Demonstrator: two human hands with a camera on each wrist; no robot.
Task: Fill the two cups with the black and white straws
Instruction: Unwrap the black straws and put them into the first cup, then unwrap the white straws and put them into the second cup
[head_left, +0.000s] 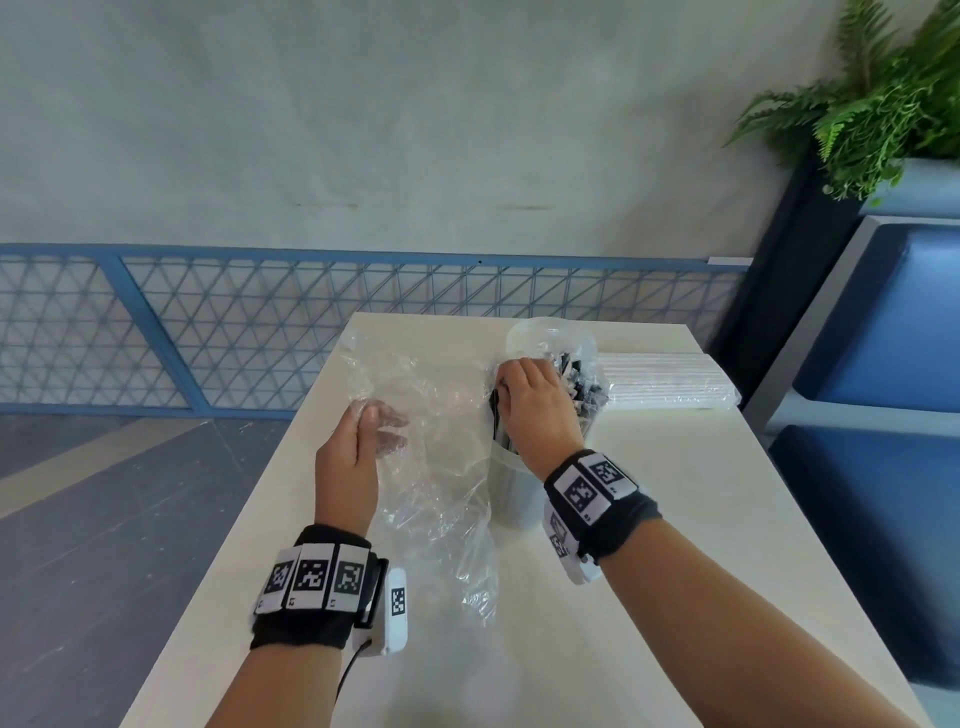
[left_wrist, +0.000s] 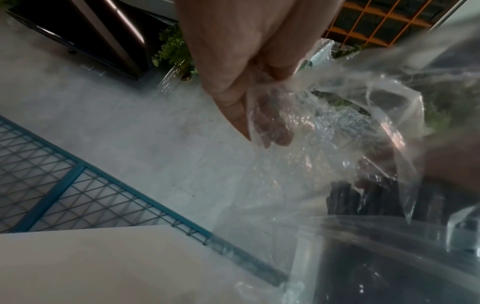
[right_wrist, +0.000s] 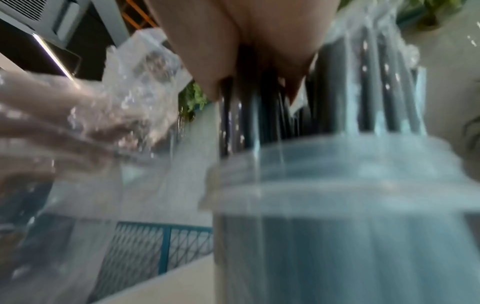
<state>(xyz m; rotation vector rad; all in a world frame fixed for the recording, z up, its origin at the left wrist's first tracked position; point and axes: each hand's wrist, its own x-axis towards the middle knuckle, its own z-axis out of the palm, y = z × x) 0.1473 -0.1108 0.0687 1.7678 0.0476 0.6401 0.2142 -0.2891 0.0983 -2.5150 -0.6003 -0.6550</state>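
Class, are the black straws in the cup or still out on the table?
In: the black straws stand upright inside the cup.

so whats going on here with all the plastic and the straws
A person is unpacking black straws into a clear cup on the table. The right hand grips the bunch standing in the cup, while the left hand holds the loose clear plastic bag. A pack of white straws lies unopened behind.

Head view above, wrists close, bag (head_left: 431, 415) shared
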